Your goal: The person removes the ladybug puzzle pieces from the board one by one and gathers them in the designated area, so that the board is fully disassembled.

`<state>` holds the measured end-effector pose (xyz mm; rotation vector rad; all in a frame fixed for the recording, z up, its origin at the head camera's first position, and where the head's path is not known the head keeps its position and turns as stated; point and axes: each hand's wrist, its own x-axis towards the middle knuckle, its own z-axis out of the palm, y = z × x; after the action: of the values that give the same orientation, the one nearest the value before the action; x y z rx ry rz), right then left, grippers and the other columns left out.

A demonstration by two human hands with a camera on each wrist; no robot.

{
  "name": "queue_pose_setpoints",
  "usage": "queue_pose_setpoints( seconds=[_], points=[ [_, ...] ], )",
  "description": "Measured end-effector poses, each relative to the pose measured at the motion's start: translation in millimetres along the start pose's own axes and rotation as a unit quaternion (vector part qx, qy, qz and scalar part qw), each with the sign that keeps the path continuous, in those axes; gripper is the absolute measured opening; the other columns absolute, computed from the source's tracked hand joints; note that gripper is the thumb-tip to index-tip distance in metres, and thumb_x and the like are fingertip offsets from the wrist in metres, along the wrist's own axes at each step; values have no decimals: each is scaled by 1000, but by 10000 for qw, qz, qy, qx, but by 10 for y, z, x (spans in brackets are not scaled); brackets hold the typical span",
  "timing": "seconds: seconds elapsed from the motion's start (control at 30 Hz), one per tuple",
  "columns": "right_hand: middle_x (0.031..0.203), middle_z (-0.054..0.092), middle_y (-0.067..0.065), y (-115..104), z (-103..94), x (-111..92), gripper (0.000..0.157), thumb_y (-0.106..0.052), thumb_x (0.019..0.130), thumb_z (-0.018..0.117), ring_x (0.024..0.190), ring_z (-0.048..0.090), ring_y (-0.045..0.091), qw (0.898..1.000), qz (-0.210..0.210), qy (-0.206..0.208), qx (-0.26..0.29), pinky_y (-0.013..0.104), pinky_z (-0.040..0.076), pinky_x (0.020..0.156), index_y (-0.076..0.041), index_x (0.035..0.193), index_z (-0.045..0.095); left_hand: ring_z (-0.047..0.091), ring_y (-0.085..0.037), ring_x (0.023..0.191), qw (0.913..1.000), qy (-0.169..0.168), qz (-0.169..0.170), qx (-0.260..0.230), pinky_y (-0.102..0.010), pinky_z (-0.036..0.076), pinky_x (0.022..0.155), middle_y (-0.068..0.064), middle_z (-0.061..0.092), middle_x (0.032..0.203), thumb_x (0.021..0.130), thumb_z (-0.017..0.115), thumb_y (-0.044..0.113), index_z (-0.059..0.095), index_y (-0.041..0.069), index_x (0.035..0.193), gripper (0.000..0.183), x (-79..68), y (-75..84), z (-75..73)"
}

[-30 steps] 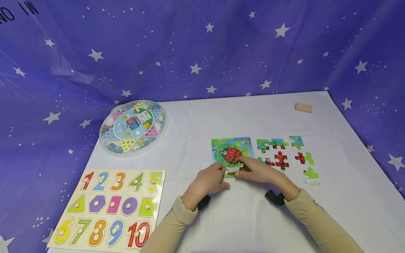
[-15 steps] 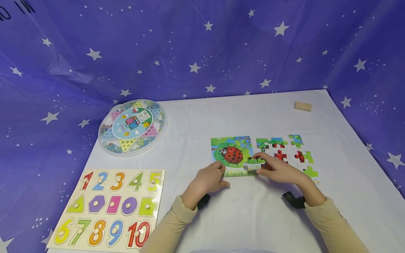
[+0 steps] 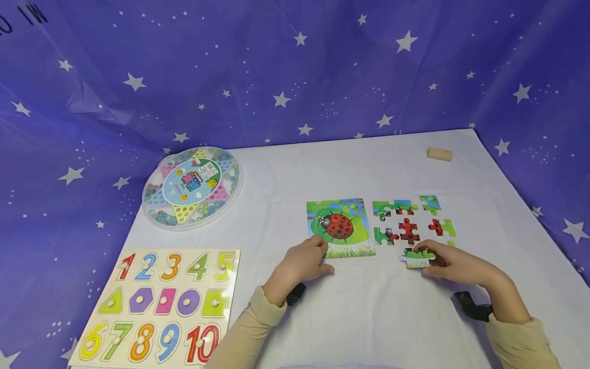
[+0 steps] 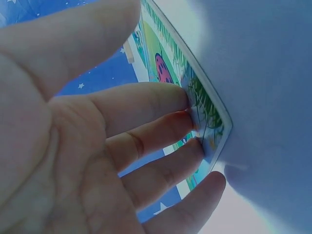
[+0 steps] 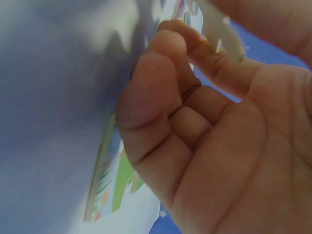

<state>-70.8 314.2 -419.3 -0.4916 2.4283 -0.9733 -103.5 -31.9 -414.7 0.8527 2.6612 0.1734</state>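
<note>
A square ladybug puzzle board (image 3: 338, 225) lies flat on the white table. My left hand (image 3: 301, 261) rests at its lower left corner; in the left wrist view its extended fingers (image 4: 146, 102) touch the grassy edge. To the right, my right hand (image 3: 461, 264) pinches a puzzle piece (image 3: 418, 260) with a green top and pale bottom, between thumb and forefinger. The back of that piece shows at the top of the right wrist view, the other fingers curled below it. Several loose pieces are laid out right of the board, among them a red spotted one (image 3: 409, 231).
A peg board (image 3: 184, 274) with numbers and shapes lies at the front left. Behind it sits a round clear game case (image 3: 192, 185) with marbles. A small wooden block (image 3: 439, 154) is at the back right. A purple star curtain (image 3: 258, 66) encloses the table.
My right hand has lifted the puzzle piece away from the board's bottom edge and carried it right, to the front of the loose pieces. My left hand has stayed at the board's corner.
</note>
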Motion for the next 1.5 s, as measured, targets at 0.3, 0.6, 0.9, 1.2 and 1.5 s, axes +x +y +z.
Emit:
queue_pose_setpoints(
  seconds=[0.3, 0.6, 0.9, 1.2, 1.5],
  points=[
    [91, 44, 6, 17, 24, -58, 51, -23, 78, 72, 68, 38, 9, 9984, 248, 410, -285, 24, 34, 58, -2, 117, 48, 49, -12, 99, 10000, -2, -4, -95, -30, 47, 74, 1, 47, 114, 84, 59, 47, 54, 9, 126, 56, -9, -20, 25],
    [96, 46, 7, -162, 50, 154, 53, -23, 77, 73, 67, 40, 8, 9943, -22, 748, -760, 24, 34, 60, -2, 119, 49, 50, -14, 102, 9999, 37, 91, -101, -31, 47, 75, 0, 47, 114, 89, 54, 41, 51, 9, 129, 52, 6, -33, -3],
    [100, 51, 7, -499, 194, 675, 46, -21, 82, 68, 75, 47, 12, 9964, -513, 332, -583, 27, 43, 65, -3, 120, 49, 52, -16, 100, 9994, 227, 61, 250, -30, 48, 64, 2, 49, 110, 94, 49, 30, 58, 17, 123, 33, 25, -49, -6],
    [106, 51, 10, -794, 340, 1141, 57, -17, 79, 71, 75, 50, 13, 9933, -1037, 56, -505, 29, 44, 65, -1, 127, 44, 51, -12, 73, 9949, 961, 292, 27, -25, 42, 54, -1, 49, 96, 88, 58, 12, 67, 17, 109, 23, 73, -109, 17],
    [106, 50, 9, -968, 461, 1423, 68, -16, 74, 76, 77, 47, 17, 9882, -1258, -319, -815, 31, 41, 69, -1, 131, 43, 41, -26, 121, 9890, 1322, -464, -466, -38, 40, 92, -15, 41, 133, 79, 69, 36, 46, -1, 130, 67, 156, -267, 108]
  ],
)
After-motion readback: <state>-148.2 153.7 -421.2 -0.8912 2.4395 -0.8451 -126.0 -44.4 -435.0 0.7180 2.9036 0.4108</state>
